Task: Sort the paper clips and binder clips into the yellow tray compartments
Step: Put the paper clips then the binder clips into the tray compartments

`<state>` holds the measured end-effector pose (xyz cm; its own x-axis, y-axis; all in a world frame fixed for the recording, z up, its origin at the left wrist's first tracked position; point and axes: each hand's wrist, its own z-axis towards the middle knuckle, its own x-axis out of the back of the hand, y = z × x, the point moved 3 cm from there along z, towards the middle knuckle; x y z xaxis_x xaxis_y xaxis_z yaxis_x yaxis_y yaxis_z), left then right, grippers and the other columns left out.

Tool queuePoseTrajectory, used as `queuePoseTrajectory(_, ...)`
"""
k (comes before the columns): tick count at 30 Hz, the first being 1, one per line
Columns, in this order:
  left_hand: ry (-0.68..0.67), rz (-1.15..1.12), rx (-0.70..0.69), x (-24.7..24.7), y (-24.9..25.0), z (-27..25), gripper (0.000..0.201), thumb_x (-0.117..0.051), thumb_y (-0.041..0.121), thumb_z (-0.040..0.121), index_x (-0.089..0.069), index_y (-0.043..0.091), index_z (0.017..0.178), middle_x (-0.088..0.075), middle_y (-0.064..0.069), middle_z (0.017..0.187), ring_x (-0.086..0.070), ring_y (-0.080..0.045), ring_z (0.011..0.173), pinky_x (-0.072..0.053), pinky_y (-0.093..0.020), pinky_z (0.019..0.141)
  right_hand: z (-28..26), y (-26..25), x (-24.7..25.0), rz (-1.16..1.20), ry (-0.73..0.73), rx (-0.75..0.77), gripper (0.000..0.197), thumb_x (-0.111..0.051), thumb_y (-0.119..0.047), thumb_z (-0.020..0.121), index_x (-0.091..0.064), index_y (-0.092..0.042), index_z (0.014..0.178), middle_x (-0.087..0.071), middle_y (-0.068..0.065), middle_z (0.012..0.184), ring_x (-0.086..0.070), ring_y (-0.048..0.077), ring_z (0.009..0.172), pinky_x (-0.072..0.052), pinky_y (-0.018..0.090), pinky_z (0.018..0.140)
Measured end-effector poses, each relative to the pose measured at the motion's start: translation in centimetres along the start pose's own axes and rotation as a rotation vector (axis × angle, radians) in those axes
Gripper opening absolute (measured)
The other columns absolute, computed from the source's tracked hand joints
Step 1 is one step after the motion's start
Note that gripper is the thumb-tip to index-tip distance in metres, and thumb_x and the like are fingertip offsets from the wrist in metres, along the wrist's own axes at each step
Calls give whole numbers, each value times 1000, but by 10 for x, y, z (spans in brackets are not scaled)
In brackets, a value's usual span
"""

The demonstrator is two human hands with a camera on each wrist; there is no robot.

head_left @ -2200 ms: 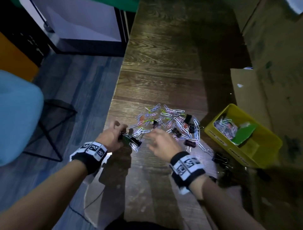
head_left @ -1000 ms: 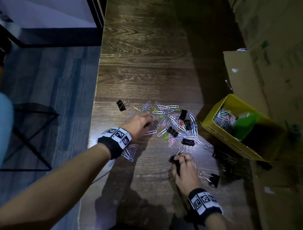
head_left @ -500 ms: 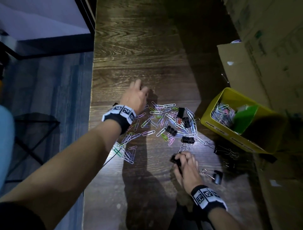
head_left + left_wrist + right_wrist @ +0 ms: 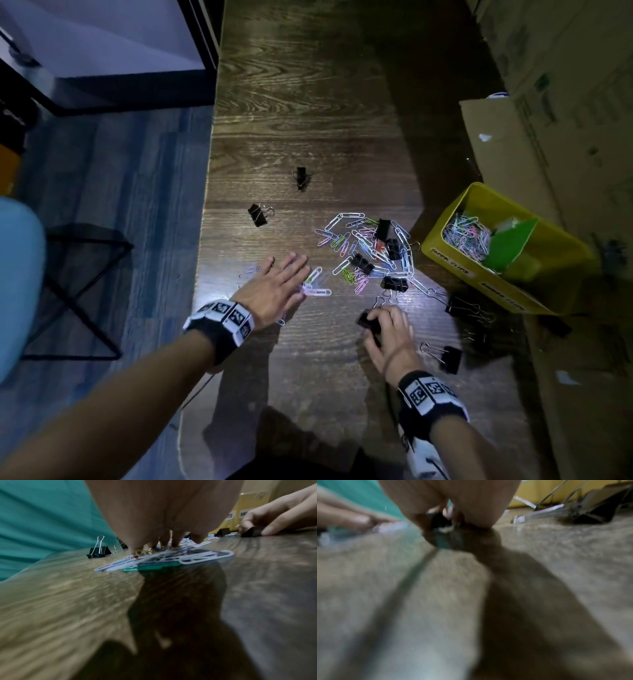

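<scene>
Dim overall in the head view, with one cold bright patch on the desk (image 4: 308, 144) at lower centre and glare on the wood grain. Long dark arm shadows toward the bottom edge; right side nearly black. Bent lines at the frame edges. Left wrist view: streaked, blurred foreground. Right wrist view: soft throughout, nothing sharp, broad shadow at lower right.

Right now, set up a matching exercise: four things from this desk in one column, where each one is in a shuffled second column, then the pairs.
Things:
1. left hand
2. right hand
3. yellow tray
4. lone binder clip

Places:
A. standing alone, farthest up the table
B. flat on a bunch of paper clips
C. at the table's right, paper clips in one compartment
D. gripping a black binder clip

Pairs: 1-B, 2-D, 3-C, 4-A
</scene>
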<state>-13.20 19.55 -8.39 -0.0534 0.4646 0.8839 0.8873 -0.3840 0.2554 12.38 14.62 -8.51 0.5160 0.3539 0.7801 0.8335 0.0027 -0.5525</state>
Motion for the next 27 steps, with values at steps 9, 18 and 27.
queuePoseTrajectory(9,203,-279,329,-4,-31,-31,71,-5,58,85,-8,25,148,8,8,152,10,-12,141,2,-45,116,18,-75,7,-140,-63,257,56,-63,-37,81,-45,-20,132,-35,10,137,-32,26,130,-31,44,110)
queuePoseTrajectory(18,130,-318,274,-39,48,-50,77,16,57,83,6,16,147,17,2,153,21,-15,141,8,-40,117,8,-102,-41,-298,-302,281,81,-51,-33,90,0,-11,150,12,9,158,15,24,144,1,42,119)
queuePoseTrajectory(27,148,-175,169,-23,55,-75,75,-45,57,83,-19,27,146,-21,-1,152,-30,-25,134,-36,-45,104,-20,-84,-35,-265,-196,268,89,-66,-41,81,-12,-20,148,-14,9,154,-11,27,143,-17,42,116)
